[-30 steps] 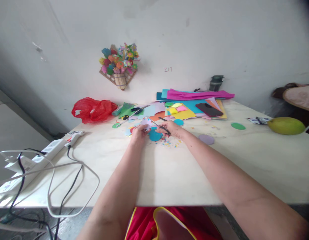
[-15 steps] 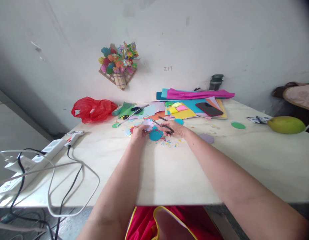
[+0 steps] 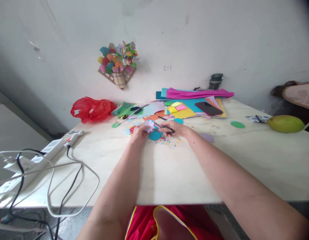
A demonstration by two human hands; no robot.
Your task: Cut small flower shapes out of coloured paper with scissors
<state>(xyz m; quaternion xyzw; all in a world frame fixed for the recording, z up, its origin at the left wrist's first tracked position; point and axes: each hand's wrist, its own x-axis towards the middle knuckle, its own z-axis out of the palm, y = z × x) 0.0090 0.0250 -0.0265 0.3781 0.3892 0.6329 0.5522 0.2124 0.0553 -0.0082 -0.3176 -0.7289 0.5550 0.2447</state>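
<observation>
Between its fingertips my left hand (image 3: 139, 132) pinches a lilac paper flower (image 3: 149, 125) with a scalloped edge. My right hand (image 3: 177, 128) is closed around the black handles of a pair of scissors (image 3: 168, 129). The blades point up and left, close beside the flower, and look parted. Below the hands a blue paper circle (image 3: 154, 135) lies on the table among tiny coloured scraps (image 3: 167, 142). Red and pale blue paper pieces (image 3: 127, 131) lie by my left hand, partly hidden by it. Behind my right hand is another blue circle (image 3: 178, 121).
Coloured sheets (image 3: 186, 111), a phone (image 3: 208, 108), a second pair of scissors (image 3: 136, 109) and a red plastic bag (image 3: 92, 109) lie at the back. A power strip (image 3: 44, 155) with tangled cables occupies the left. At right are a green circle (image 3: 237, 124) and a mango-like fruit (image 3: 285, 123).
The lilac flower has turned in my left hand and now shows more of its face. My right hand and the scissors have barely moved.
</observation>
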